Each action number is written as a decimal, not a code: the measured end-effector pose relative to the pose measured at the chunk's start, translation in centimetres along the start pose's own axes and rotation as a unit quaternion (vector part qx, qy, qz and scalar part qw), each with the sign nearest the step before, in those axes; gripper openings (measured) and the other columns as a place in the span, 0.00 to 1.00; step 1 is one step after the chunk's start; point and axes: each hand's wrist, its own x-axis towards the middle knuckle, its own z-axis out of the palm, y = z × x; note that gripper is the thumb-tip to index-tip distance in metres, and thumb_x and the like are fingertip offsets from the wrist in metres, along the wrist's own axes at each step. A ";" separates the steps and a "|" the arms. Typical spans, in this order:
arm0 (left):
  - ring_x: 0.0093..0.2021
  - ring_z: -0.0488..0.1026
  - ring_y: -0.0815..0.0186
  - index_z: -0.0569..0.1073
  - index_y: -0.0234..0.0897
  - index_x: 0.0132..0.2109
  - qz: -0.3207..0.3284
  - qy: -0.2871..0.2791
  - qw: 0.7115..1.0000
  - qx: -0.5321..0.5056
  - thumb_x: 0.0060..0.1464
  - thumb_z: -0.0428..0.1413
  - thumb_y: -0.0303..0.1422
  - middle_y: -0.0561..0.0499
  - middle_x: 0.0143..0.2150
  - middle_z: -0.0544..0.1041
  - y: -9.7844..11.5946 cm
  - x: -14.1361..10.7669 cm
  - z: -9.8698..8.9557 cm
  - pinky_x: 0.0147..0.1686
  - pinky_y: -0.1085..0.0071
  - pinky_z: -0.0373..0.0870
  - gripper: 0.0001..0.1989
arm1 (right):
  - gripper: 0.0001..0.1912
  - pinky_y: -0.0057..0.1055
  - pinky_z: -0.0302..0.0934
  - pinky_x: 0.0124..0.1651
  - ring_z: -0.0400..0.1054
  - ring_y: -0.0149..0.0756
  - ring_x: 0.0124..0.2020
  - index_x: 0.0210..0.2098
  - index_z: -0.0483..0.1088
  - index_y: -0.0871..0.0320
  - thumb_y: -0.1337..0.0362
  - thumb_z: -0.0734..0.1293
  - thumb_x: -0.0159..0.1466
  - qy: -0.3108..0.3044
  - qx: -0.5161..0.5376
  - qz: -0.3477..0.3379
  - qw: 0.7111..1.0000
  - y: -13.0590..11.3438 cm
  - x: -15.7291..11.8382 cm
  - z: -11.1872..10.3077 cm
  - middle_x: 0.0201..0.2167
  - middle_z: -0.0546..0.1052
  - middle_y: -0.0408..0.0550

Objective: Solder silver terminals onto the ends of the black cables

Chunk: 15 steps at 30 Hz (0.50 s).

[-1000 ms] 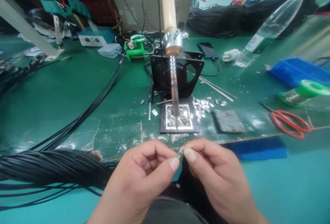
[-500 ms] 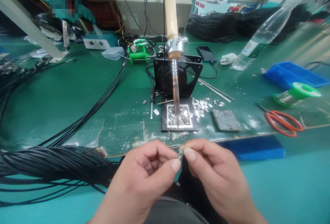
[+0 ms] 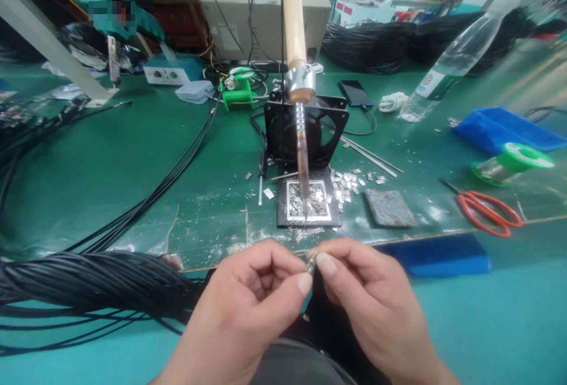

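Note:
Between my two hands, just below the bench's front edge, is a small metal part (image 3: 310,265), largely covered by fingertips; its exact kind is too small to tell. My left hand (image 3: 259,302) pinches it from the left with thumb and forefinger. From the right, my right hand (image 3: 370,299) closes thumb and forefinger at its upper end. Directly beyond them, a soldering iron (image 3: 301,131) with a wooden handle is held tip down in a clamp. Under its tip lies a square metal tray (image 3: 289,217) with small metal pieces inside.
A black fan (image 3: 323,137) stands behind the iron. Small metal plates (image 3: 349,184) lie scattered beside a grey sponge (image 3: 390,208). Orange-handled scissors (image 3: 489,214), a solder spool (image 3: 509,163) and a blue bin (image 3: 500,128) are rightward. A thick black cable bundle (image 3: 88,279) lies left.
The small metal part is turned slightly between my fingertips. Both hands otherwise keep nearly the same place and pinch.

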 end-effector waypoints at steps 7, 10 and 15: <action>0.29 0.65 0.69 0.78 0.39 0.34 -0.001 0.011 1.000 0.023 0.60 0.64 0.34 0.55 0.28 0.73 0.1 0.0 0.2 0.31 0.74 0.64 0.07 | 0.07 0.23 0.58 0.24 0.58 0.26 0.22 0.36 0.80 0.53 0.59 0.71 0.70 0.000 -0.002 0.002 1.000 0.2 0.1 -0.1 0.21 0.67 0.37; 0.29 0.65 0.68 0.79 0.38 0.34 0.002 0.016 0.999 0.032 0.59 0.64 0.34 0.55 0.28 0.73 0.3 0.1 0.4 0.30 0.74 0.64 0.06 | 0.07 0.23 0.60 0.25 0.60 0.26 0.22 0.36 0.80 0.53 0.59 0.71 0.70 0.003 0.003 -0.005 1.000 0.4 0.3 0.0 0.21 0.70 0.37; 0.25 0.59 0.70 0.78 0.38 0.32 -0.003 0.009 1.000 0.024 0.60 0.64 0.37 0.57 0.24 0.68 0.2 0.0 0.5 0.26 0.75 0.61 0.09 | 0.07 0.24 0.67 0.29 0.71 0.29 0.26 0.38 0.82 0.50 0.59 0.70 0.71 -0.005 -0.036 -0.004 0.999 0.0 -0.4 0.1 0.28 0.81 0.40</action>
